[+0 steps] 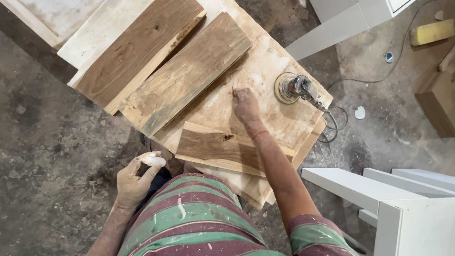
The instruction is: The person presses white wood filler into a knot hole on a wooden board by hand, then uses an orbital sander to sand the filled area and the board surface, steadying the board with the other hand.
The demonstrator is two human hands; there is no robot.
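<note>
My right hand [245, 103] reaches out over a pale plywood board [265, 61], its fingertips pressed on the board's surface, nothing visibly held. Just to its right a round sander [295, 88] lies on the same board with its cable trailing off the edge. My left hand [135, 179] is low at my side, fingers curled around a small white object [155, 160]. Two dark wooden planks [187, 73] [137, 50] lie diagonally on the board, and a shorter plank [222, 149] lies near me.
White painted furniture parts [379, 189] stand at the lower right and a white panel [341, 23] at the top right. A yellow sponge block [432, 31] and a wooden box [438, 102] sit on the dusty concrete floor [52, 142].
</note>
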